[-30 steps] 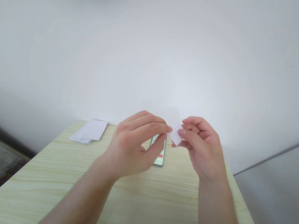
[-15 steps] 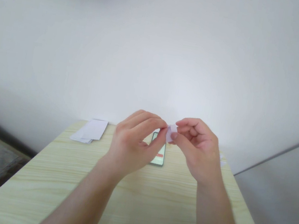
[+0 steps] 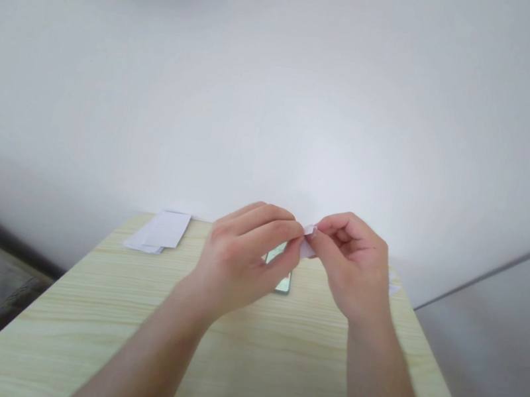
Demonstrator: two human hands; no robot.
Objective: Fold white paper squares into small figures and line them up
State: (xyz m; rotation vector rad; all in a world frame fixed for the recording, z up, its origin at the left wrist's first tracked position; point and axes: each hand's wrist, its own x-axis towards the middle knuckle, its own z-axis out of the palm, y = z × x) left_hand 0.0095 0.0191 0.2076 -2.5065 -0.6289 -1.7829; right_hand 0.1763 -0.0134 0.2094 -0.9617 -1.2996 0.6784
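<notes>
A small folded piece of white paper point(image 3: 307, 250) is held up between my two hands, over the far part of the table. My left hand point(image 3: 248, 259) pinches its left edge between thumb and fingertips. On the other side, my right hand point(image 3: 353, 263) grips the upper right edge with thumb and index finger, its other fingers curled in. Part of the paper is hidden by the fingertips. Below and behind the left fingers lies a phone point(image 3: 284, 283) with a lit, greenish screen, partly covered by that hand.
Several white paper sheets point(image 3: 167, 230) lie in a loose stack at the table's far left. White scraps point(image 3: 392, 288) show beside my right wrist near the right edge. The light wood-grain table point(image 3: 268, 367) meets a white wall point(image 3: 281, 94) at the back.
My left hand has shifted slightly right, closer to my right hand. The paper's top edge now looks folded over, and the right thumb has moved up onto it.
</notes>
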